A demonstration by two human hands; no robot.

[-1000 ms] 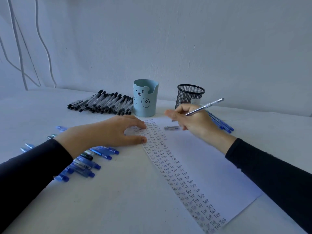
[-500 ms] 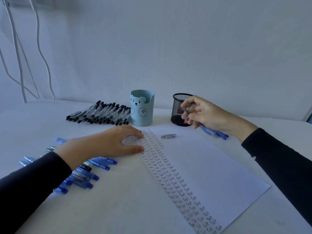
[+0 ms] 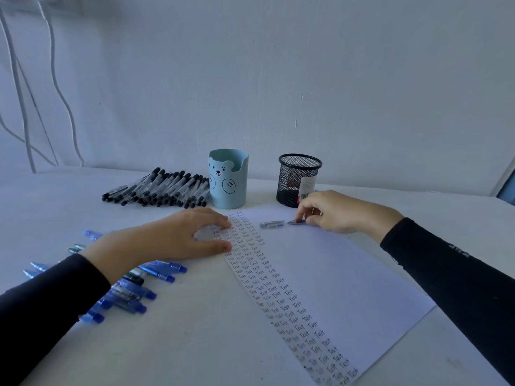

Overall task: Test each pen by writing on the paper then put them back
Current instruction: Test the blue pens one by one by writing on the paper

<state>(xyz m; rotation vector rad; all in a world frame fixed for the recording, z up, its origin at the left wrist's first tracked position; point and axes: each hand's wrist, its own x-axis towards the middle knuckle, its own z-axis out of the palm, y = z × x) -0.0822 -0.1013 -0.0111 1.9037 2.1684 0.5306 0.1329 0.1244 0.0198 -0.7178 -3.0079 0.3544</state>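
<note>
Paper (image 3: 342,274): one. Bear cup (image 3: 228,181): one. Mesh cup (image 3: 292,176): one. Loose cap (image 3: 271,224): one. Uncapped pen (image 3: 296,222): one. Black-capped pens (image 3: 158,188): about twenty. Blue pens (image 3: 133,292): about a dozen.

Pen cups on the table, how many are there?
2. The blue bear cup stands beside the row of black pens; the black mesh cup stands to its right, just behind the right hand.

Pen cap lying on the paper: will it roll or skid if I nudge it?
Likely very light: the pen cap is small beside the pen pinched in the right hand, so a nudge should shift it. Lying sideways on smooth paper, it may skid or roll; any clip isn't discernible.
</note>
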